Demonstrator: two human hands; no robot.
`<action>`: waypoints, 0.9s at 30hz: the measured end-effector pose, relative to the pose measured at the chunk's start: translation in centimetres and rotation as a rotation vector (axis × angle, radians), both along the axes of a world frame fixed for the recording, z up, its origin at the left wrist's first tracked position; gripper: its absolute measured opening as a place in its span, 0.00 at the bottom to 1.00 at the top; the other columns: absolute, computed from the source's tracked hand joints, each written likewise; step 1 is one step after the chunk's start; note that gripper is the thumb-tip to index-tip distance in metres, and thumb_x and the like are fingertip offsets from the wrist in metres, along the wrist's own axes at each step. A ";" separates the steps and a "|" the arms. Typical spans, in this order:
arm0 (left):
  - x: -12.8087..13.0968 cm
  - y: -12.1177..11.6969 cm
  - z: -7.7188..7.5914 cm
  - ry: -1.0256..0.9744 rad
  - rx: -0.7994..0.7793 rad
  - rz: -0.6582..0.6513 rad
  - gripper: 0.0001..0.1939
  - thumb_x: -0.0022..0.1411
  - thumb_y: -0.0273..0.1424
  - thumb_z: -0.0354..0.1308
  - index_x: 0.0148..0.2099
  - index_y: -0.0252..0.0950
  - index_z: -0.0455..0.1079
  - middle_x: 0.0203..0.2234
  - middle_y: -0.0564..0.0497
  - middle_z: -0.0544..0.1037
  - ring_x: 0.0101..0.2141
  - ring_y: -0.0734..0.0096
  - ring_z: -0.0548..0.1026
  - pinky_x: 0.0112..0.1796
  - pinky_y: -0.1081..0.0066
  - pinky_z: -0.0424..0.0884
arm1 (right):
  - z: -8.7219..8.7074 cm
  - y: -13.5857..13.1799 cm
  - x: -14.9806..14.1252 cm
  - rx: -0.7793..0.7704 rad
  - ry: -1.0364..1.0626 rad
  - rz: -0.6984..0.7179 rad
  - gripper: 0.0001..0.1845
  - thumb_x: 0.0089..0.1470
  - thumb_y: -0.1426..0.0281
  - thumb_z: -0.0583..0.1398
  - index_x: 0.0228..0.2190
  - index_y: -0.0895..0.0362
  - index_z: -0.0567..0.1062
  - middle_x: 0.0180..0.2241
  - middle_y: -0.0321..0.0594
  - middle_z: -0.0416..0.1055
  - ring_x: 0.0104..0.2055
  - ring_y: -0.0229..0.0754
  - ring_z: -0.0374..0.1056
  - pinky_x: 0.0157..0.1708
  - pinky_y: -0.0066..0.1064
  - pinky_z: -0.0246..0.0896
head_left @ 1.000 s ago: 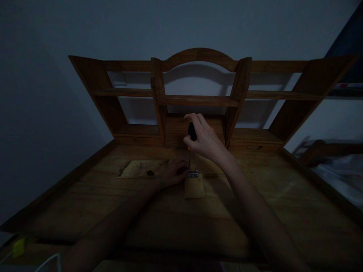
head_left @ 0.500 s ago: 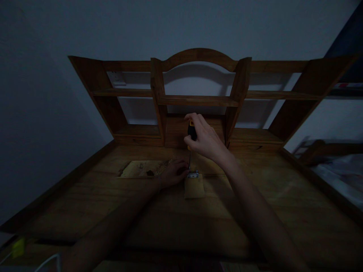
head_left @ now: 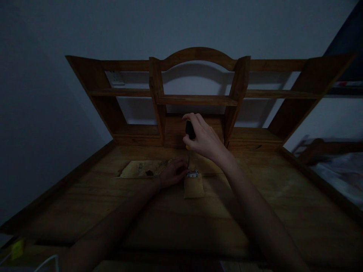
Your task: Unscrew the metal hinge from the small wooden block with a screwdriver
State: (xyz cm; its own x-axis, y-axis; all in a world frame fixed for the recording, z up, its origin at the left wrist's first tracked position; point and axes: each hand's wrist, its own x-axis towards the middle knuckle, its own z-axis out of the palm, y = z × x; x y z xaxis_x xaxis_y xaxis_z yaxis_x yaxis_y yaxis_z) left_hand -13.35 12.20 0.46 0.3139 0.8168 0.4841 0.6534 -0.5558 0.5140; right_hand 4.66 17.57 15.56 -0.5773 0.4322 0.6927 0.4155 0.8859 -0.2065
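My right hand [head_left: 204,138] is closed around the black-and-yellow handle of a screwdriver [head_left: 190,130], held almost upright. Its thin shaft points down at a small silver metal fitting [head_left: 192,174], perhaps a hinge or latch, at the far edge of a pale wooden block [head_left: 194,187]. Low on the desk, my left hand [head_left: 174,173] has its fingers bent, with the tips beside the screwdriver's point and the fitting's left end. Whatever lies between those fingertips is too small and dark to make out.
Everything rests on a wooden desk [head_left: 136,223] with raised side edges. To the left lies a rough pale board [head_left: 141,169] with a dark mark. Behind stands a wooden shelf unit [head_left: 197,100] against the wall. A white cable [head_left: 47,261] and a yellow tag [head_left: 17,249] show at lower left.
The screwdriver handle looks slightly turned in my right hand, with less yellow showing at its top. Both hands stay in place, and the view shifts very slightly.
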 end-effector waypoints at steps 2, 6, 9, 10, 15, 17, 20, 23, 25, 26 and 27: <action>0.1 -0.1 0.1 0.008 -0.011 0.018 0.08 0.69 0.33 0.54 0.42 0.35 0.72 0.40 0.48 0.73 0.41 0.68 0.72 0.44 0.68 0.68 | 0.0 0.0 0.0 0.021 -0.017 -0.025 0.24 0.61 0.65 0.56 0.57 0.54 0.62 0.54 0.46 0.64 0.49 0.51 0.67 0.44 0.41 0.64; 0.0 -0.2 0.1 0.015 -0.013 0.034 0.09 0.69 0.34 0.55 0.42 0.35 0.72 0.41 0.48 0.73 0.42 0.68 0.72 0.45 0.67 0.68 | -0.1 0.2 0.1 0.027 -0.012 0.003 0.21 0.62 0.67 0.56 0.56 0.54 0.63 0.53 0.44 0.64 0.51 0.50 0.66 0.46 0.40 0.63; -0.1 0.0 -0.1 0.013 -0.020 0.032 0.10 0.69 0.35 0.54 0.42 0.35 0.72 0.41 0.47 0.73 0.41 0.68 0.72 0.45 0.67 0.68 | 0.0 0.0 0.1 0.006 0.012 0.038 0.24 0.58 0.70 0.55 0.56 0.55 0.62 0.53 0.44 0.64 0.51 0.49 0.66 0.48 0.40 0.63; -0.1 0.0 -0.2 0.013 -0.022 0.033 0.10 0.69 0.35 0.54 0.43 0.35 0.72 0.41 0.47 0.74 0.41 0.67 0.72 0.44 0.67 0.68 | 0.1 -0.1 0.1 -0.004 0.019 0.044 0.26 0.56 0.71 0.55 0.56 0.55 0.62 0.53 0.45 0.64 0.51 0.49 0.66 0.48 0.40 0.63; -0.1 0.1 -0.3 0.002 -0.013 0.030 0.10 0.69 0.35 0.54 0.41 0.34 0.72 0.41 0.47 0.74 0.41 0.67 0.72 0.45 0.67 0.69 | 0.2 -0.4 0.1 -0.015 0.011 0.012 0.27 0.57 0.69 0.56 0.59 0.54 0.61 0.54 0.47 0.63 0.50 0.51 0.66 0.48 0.41 0.63; -0.1 0.1 -0.3 0.006 -0.007 0.023 0.09 0.69 0.35 0.54 0.42 0.35 0.72 0.41 0.47 0.74 0.42 0.67 0.72 0.45 0.67 0.69 | 0.1 -0.2 0.1 0.003 0.008 -0.001 0.26 0.61 0.65 0.56 0.59 0.54 0.61 0.54 0.46 0.64 0.51 0.51 0.66 0.47 0.42 0.64; -0.2 0.2 -0.3 0.006 0.014 0.009 0.09 0.69 0.35 0.54 0.42 0.35 0.72 0.42 0.47 0.74 0.43 0.67 0.72 0.46 0.67 0.68 | 0.0 0.0 0.1 0.014 0.028 0.025 0.25 0.61 0.68 0.55 0.58 0.55 0.61 0.53 0.45 0.64 0.52 0.49 0.66 0.50 0.41 0.63; -0.2 0.1 -0.2 0.005 0.011 0.012 0.09 0.69 0.35 0.55 0.42 0.35 0.72 0.41 0.48 0.74 0.42 0.68 0.73 0.45 0.67 0.69 | 0.1 0.0 0.1 0.007 0.060 0.066 0.26 0.57 0.71 0.55 0.57 0.56 0.61 0.53 0.46 0.63 0.52 0.48 0.65 0.53 0.40 0.62; -0.1 0.0 -0.1 0.008 0.005 0.016 0.09 0.69 0.35 0.55 0.42 0.35 0.72 0.41 0.48 0.74 0.41 0.68 0.73 0.44 0.67 0.69 | 0.2 -0.2 0.1 0.003 0.067 0.078 0.26 0.55 0.72 0.55 0.56 0.57 0.62 0.54 0.47 0.63 0.51 0.48 0.65 0.53 0.41 0.62; -0.1 0.0 -0.1 0.010 0.006 0.019 0.09 0.69 0.36 0.55 0.42 0.35 0.72 0.41 0.48 0.74 0.41 0.68 0.73 0.44 0.68 0.69 | 0.2 -0.2 0.1 0.000 0.066 0.079 0.26 0.55 0.72 0.54 0.56 0.57 0.62 0.54 0.47 0.63 0.51 0.49 0.65 0.53 0.41 0.62; -0.1 0.0 -0.2 0.012 0.007 0.024 0.10 0.69 0.36 0.55 0.42 0.35 0.72 0.40 0.48 0.75 0.41 0.68 0.73 0.43 0.68 0.69 | 0.2 -0.2 0.1 -0.005 0.062 0.076 0.26 0.55 0.72 0.54 0.56 0.57 0.62 0.54 0.47 0.63 0.50 0.49 0.65 0.52 0.41 0.63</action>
State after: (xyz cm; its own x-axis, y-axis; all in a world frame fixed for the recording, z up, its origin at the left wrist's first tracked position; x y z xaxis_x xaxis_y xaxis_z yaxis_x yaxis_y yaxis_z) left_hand -13.43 12.24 0.29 0.3003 0.8206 0.4862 0.6727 -0.5436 0.5020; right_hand 4.72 17.34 15.80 -0.5649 0.3923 0.7259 0.3337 0.9132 -0.2339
